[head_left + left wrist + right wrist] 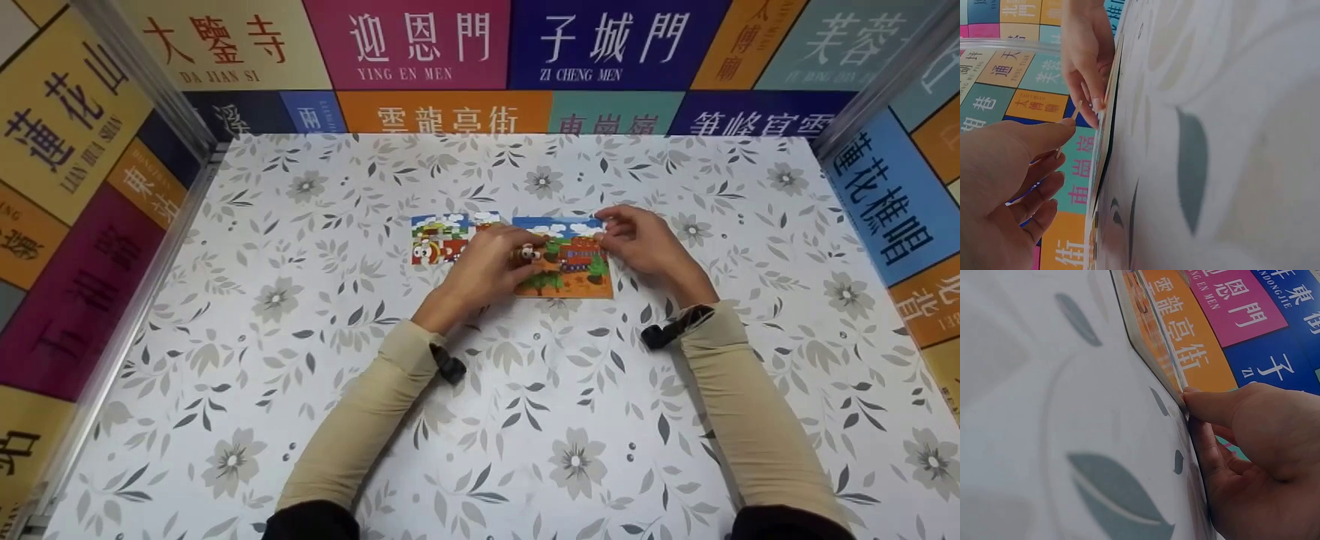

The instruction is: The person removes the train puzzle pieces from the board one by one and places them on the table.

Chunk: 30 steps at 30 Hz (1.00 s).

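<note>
A jigsaw puzzle board (574, 283) shows a cartoon train, trees and orange ground, and lies flat on the table. Over its left part, my left hand (491, 259) pinches a thin puzzle piece (1077, 109) between thumb and fingers; the left wrist view shows it edge-on, raised off the board. My right hand (643, 241) grips the board at its upper right corner, the thumb (1199, 402) at the edge. Left of the board lie several cartoon-printed puzzle pieces (429, 244), partly hidden behind my left hand.
The table (480, 442) has a white cover with grey flowers and leaves. Colourful panels (420, 45) with large lettering stand along its back and both sides. A dark wrist camera (450, 369) sits at my left cuff, another (656, 336) at my right.
</note>
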Each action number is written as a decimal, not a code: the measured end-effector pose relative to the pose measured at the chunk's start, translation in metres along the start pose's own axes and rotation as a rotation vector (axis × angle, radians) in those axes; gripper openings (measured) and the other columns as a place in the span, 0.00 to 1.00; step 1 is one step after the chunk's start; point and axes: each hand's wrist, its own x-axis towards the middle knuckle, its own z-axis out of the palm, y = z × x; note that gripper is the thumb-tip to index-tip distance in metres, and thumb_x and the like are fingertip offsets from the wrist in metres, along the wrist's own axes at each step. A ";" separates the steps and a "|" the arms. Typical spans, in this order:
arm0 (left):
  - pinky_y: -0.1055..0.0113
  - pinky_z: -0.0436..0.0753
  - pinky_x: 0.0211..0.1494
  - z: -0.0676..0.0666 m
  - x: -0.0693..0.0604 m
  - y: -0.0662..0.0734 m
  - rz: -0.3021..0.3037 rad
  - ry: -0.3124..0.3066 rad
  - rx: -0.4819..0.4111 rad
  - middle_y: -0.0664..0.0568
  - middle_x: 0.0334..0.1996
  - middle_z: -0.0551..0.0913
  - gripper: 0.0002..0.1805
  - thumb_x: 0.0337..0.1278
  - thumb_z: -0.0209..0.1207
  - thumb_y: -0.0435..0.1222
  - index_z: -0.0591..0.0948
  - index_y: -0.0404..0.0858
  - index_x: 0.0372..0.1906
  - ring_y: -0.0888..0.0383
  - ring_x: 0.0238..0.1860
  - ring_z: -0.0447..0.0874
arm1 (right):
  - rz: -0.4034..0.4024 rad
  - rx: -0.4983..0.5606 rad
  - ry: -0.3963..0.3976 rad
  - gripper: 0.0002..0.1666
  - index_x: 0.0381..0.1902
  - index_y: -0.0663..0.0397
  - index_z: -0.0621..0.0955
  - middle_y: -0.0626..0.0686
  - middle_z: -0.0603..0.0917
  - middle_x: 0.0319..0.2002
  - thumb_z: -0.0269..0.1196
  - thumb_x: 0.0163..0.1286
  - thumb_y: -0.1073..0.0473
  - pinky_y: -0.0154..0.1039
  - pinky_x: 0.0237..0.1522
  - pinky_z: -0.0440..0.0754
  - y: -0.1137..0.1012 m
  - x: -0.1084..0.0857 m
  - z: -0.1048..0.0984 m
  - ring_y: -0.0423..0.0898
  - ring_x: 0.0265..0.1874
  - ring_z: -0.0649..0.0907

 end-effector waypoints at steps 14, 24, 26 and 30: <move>0.56 0.85 0.61 -0.020 -0.022 -0.019 -0.051 0.024 -0.043 0.50 0.59 0.89 0.24 0.69 0.73 0.41 0.86 0.43 0.67 0.48 0.58 0.86 | 0.014 -0.012 0.005 0.27 0.73 0.53 0.79 0.62 0.84 0.59 0.67 0.80 0.53 0.55 0.69 0.81 -0.001 -0.001 0.000 0.58 0.60 0.85; 0.53 0.84 0.64 -0.032 -0.040 -0.036 -0.046 0.014 -0.017 0.49 0.55 0.91 0.25 0.66 0.74 0.39 0.86 0.41 0.66 0.50 0.57 0.88 | 0.010 -0.009 0.012 0.26 0.72 0.53 0.79 0.62 0.83 0.59 0.66 0.81 0.54 0.54 0.68 0.80 0.000 0.000 0.001 0.58 0.60 0.85; 0.53 0.83 0.65 -0.034 -0.043 -0.039 -0.058 0.000 -0.029 0.49 0.56 0.91 0.26 0.64 0.75 0.39 0.86 0.41 0.66 0.50 0.58 0.87 | 0.008 -0.013 0.014 0.26 0.72 0.53 0.79 0.62 0.84 0.58 0.67 0.81 0.54 0.52 0.67 0.82 -0.001 0.000 0.001 0.57 0.59 0.86; 0.53 0.83 0.61 -0.038 -0.049 -0.043 -0.072 -0.027 -0.072 0.49 0.57 0.91 0.28 0.62 0.76 0.37 0.86 0.40 0.67 0.50 0.54 0.87 | -0.016 -0.018 0.016 0.26 0.72 0.55 0.79 0.63 0.84 0.57 0.67 0.81 0.55 0.42 0.62 0.84 -0.001 0.000 0.001 0.55 0.56 0.87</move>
